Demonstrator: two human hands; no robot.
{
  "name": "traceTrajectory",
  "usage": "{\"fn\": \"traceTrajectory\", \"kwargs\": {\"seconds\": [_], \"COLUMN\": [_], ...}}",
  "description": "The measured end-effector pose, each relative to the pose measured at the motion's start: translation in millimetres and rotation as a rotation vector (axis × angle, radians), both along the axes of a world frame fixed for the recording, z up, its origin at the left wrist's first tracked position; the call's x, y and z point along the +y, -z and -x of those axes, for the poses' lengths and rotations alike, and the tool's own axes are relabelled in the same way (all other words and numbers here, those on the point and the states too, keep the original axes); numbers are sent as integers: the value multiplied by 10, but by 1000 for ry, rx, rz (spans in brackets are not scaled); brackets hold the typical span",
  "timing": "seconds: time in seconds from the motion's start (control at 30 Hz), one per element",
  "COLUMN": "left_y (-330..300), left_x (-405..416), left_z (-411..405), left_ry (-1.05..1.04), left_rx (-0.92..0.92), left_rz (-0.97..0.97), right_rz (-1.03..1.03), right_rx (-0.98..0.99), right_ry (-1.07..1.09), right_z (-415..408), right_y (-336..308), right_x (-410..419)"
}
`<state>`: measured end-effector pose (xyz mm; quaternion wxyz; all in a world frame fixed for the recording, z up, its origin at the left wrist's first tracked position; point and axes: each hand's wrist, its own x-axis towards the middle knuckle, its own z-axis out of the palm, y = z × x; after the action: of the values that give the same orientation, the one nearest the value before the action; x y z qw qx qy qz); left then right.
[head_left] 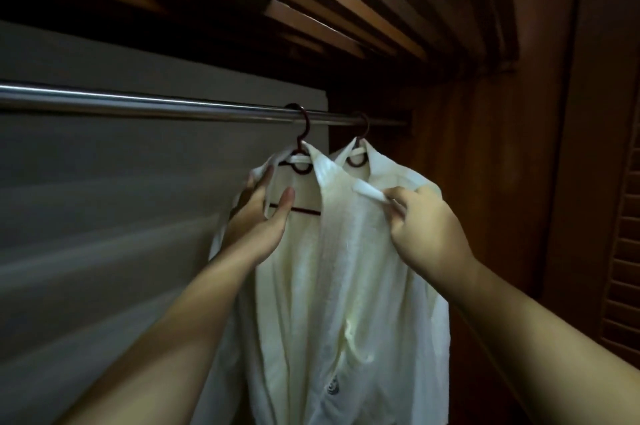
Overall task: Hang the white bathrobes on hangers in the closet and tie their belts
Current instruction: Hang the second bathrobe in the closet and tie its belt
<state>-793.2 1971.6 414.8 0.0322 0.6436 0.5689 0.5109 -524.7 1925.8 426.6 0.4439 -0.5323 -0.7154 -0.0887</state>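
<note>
Your left hand (263,217) reaches up with fingers fairly straight and spread, thumb apart, touching the front edge of the nearer white bathrobe (311,286), while your right hand (420,227) pinches a fold of that robe's collar between curled fingers and thumb. Behind everything, a pale grey back wall (121,199) fills the space below and left of the steel rail (156,106); dark wooden slats (311,2) run overhead above the rail, and a brown wooden side panel (519,147) stands at the rail's right end, with a louvred door (623,251) further right. Both robes hang below the rail near its right end, the second bathrobe (398,168) just behind the first. Each sits on a dark red hanger (299,147), its hook over the rail; the other hanger (360,144) is just to the right.
</note>
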Motion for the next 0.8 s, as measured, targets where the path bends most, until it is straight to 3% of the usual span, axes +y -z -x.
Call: {"fn": "traceTrajectory", "kwargs": {"seconds": [0.27, 0.4, 0.53, 0.67, 0.8], "left_y": [-191, -83, 285, 907, 1553], "left_x": [198, 1, -509, -1049, -1611], "left_z": [-105, -234, -543, -1118, -2045], "left_ry": [27, -30, -78, 112, 506], "left_rx": [-14, -64, 11, 60, 141], "left_rz": [61, 115, 4, -196, -90], "right_rz": [66, 73, 98, 195, 299], "right_rx": [29, 54, 72, 81, 97], "right_ry": [39, -79, -180, -96, 66], "right_z": [-125, -140, -307, -710, -1399], "right_y": [-111, -26, 277, 747, 1431], "right_x": [212, 100, -201, -740, -1501]}}
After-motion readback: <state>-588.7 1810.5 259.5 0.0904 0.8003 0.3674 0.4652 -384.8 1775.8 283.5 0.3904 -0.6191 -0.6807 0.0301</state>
